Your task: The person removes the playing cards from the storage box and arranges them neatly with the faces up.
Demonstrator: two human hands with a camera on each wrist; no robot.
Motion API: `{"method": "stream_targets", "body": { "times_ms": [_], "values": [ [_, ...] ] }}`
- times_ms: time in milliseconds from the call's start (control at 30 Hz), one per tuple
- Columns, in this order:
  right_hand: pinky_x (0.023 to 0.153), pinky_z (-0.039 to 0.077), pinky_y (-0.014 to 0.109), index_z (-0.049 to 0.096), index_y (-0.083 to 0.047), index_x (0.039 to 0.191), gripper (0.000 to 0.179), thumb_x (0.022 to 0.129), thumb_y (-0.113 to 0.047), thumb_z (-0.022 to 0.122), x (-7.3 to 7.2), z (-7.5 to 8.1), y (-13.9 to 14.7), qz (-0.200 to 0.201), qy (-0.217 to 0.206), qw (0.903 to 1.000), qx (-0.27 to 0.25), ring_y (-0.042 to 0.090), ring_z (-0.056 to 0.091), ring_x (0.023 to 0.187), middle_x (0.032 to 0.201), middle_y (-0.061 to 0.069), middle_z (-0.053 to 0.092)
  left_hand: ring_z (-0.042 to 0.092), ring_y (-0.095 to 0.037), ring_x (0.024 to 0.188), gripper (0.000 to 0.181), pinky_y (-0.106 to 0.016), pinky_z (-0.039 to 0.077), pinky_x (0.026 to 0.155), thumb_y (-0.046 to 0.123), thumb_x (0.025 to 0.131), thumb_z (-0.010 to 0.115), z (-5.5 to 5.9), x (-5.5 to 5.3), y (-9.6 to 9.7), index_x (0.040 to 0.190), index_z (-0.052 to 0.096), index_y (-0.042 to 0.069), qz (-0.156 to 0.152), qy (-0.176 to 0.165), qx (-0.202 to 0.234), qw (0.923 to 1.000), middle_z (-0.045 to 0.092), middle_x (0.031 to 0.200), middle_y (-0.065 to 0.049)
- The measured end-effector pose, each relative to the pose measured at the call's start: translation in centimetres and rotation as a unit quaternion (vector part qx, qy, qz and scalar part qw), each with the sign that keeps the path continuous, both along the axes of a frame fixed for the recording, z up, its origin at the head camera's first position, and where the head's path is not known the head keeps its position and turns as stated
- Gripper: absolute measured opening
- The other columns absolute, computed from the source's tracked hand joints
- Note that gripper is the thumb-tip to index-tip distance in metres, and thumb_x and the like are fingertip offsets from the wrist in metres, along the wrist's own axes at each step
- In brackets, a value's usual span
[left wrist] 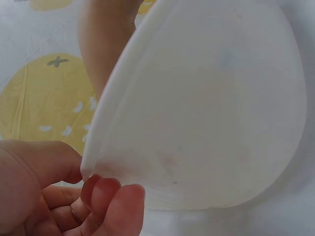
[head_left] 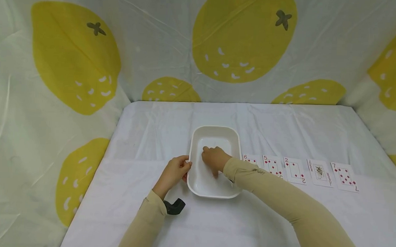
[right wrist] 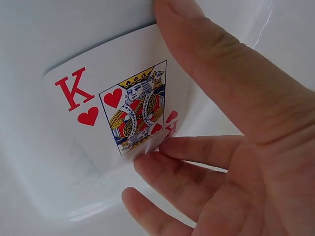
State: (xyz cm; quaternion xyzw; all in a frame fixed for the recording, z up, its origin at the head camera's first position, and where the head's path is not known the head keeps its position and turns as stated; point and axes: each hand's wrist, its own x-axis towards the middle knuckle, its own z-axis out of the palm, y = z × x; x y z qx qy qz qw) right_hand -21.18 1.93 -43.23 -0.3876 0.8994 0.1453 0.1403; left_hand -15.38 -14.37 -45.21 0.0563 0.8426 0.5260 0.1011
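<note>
My left hand (head_left: 174, 172) grips the left rim of a white rectangular tray (head_left: 198, 181). In the left wrist view the thumb presses at the rim and the fingers (left wrist: 129, 204) curl under the tray's outer wall. My right hand (head_left: 216, 158) reaches down inside the tray. The right wrist view shows it holding a king of hearts playing card (right wrist: 133, 105), the thumb at one edge and fingertips at the opposite edge. The card is face up, tilted near the tray's inner wall; the right hand hides it in the head view.
Right of the tray lies a row of face-up cards: six of diamonds (head_left: 250, 159), five of diamonds (head_left: 271, 164), two of diamonds (head_left: 294, 171), a picture card (head_left: 319, 172) and seven of diamonds (head_left: 344, 176). My right sleeve (head_left: 271, 186) crosses over part of the row.
</note>
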Motion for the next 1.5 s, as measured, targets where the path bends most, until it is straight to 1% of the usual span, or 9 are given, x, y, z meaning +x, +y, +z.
{"method": "stream_targets", "body": {
  "times_ms": [100, 200, 367, 500, 767, 967, 1167, 1333, 1500],
  "values": [
    [0.068, 0.049, 0.033, 0.059, -0.003, 0.1, 0.067, 0.047, -0.032, 0.089, -0.1, 0.0, -0.1, 0.007, 0.005, 0.9999, 0.005, 0.019, 0.056, 0.076, 0.083, 0.003, 0.043, 0.055, -0.017, 0.045, 0.025, -0.032, 0.05, 0.047, 0.01, 0.089, 0.052, 0.1, 0.0, 0.0, 0.111, 0.059, -0.001, 0.002, -0.001, -0.003, 1.0, 0.058, 0.065, -0.012],
    [0.069, 0.048, 0.035, 0.06, -0.004, 0.098, 0.064, 0.048, -0.031, 0.088, -0.3, 0.0, -0.2, -0.003, -0.003, 1.0, 0.007, 0.02, 0.055, 0.077, 0.083, 0.003, 0.043, 0.055, -0.017, 0.045, 0.025, -0.032, 0.049, 0.047, 0.01, 0.089, 0.052, 0.1, -0.1, -0.1, 0.111, 0.059, -0.001, 0.002, -0.001, -0.005, 1.0, 0.059, 0.067, -0.014],
    [0.074, 0.047, 0.038, 0.053, -0.002, 0.109, 0.074, 0.051, -0.034, 0.086, -0.7, -0.1, 0.0, -0.034, -0.034, 0.9989, -0.004, 0.021, 0.05, 0.084, 0.095, 0.007, 0.045, 0.055, -0.016, 0.046, 0.027, -0.03, 0.049, 0.046, 0.01, 0.089, 0.052, 0.0, 0.0, 0.0, 0.113, 0.057, -0.003, 0.0, -0.004, 0.001, 1.0, 0.059, 0.068, -0.016],
    [0.075, 0.047, 0.036, 0.046, -0.002, 0.116, 0.084, 0.051, -0.036, 0.086, -0.9, -0.3, 0.4, -0.053, -0.052, 0.997, -0.023, 0.021, 0.047, 0.087, 0.103, 0.008, 0.044, 0.055, -0.016, 0.045, 0.027, -0.03, 0.049, 0.046, 0.009, 0.089, 0.052, 0.0, 0.1, 0.1, 0.113, 0.057, -0.003, -0.001, -0.006, 0.008, 0.9999, 0.058, 0.068, -0.017],
    [0.073, 0.044, 0.031, 0.043, -0.001, 0.115, 0.082, 0.053, -0.036, 0.083, -1.3, -0.5, 0.5, -0.058, -0.079, 0.9938, -0.052, 0.02, 0.042, 0.086, 0.097, 0.006, 0.04, 0.054, -0.015, 0.044, 0.027, -0.029, 0.049, 0.045, 0.008, 0.089, 0.052, 0.0, 0.1, 0.1, 0.113, 0.056, -0.004, 0.003, -0.008, 0.012, 0.9999, 0.058, 0.068, -0.019],
    [0.072, 0.043, 0.032, 0.044, -0.002, 0.109, 0.078, 0.051, -0.034, 0.085, -1.5, -0.4, 0.5, -0.085, -0.101, 0.9886, -0.073, 0.022, 0.041, 0.085, 0.095, 0.008, 0.04, 0.055, -0.015, 0.044, 0.028, -0.03, 0.049, 0.045, 0.007, 0.089, 0.052, -0.1, 0.1, 0.2, 0.114, 0.056, -0.005, 0.002, -0.008, 0.015, 0.9998, 0.058, 0.068, -0.018],
    [0.067, 0.043, 0.03, 0.046, -0.003, 0.106, 0.072, 0.052, -0.033, 0.083, -1.4, -0.4, 0.6, -0.085, -0.084, 0.9895, -0.082, 0.022, 0.043, 0.08, 0.096, 0.008, 0.038, 0.054, -0.015, 0.044, 0.027, -0.03, 0.049, 0.045, 0.007, 0.089, 0.052, 0.0, 0.1, 0.2, 0.114, 0.056, -0.005, 0.001, -0.001, 0.022, 0.9998, 0.058, 0.067, -0.016],
    [0.068, 0.044, 0.03, 0.047, -0.001, 0.107, 0.069, 0.056, -0.034, 0.081, -1.2, -0.2, 0.7, -0.066, -0.067, 0.9923, -0.081, 0.021, 0.042, 0.079, 0.095, 0.008, 0.039, 0.054, -0.015, 0.044, 0.027, -0.03, 0.049, 0.045, 0.007, 0.089, 0.052, 0.0, 0.1, 0.2, 0.113, 0.057, -0.005, 0.0, 0.002, 0.015, 0.9999, 0.058, 0.066, -0.017],
    [0.067, 0.043, 0.03, 0.046, 0.0, 0.106, 0.067, 0.057, -0.033, 0.079, -1.3, 1.3, 1.0, -0.05, -0.06, 0.9932, -0.086, 0.022, 0.042, 0.08, 0.094, 0.008, 0.038, 0.054, -0.015, 0.044, 0.026, -0.03, 0.049, 0.045, 0.008, 0.089, 0.052, 0.0, 0.2, 0.1, 0.111, 0.057, -0.004, 0.001, 0.001, 0.006, 1.0, 0.058, 0.066, -0.015]
  ]
}}
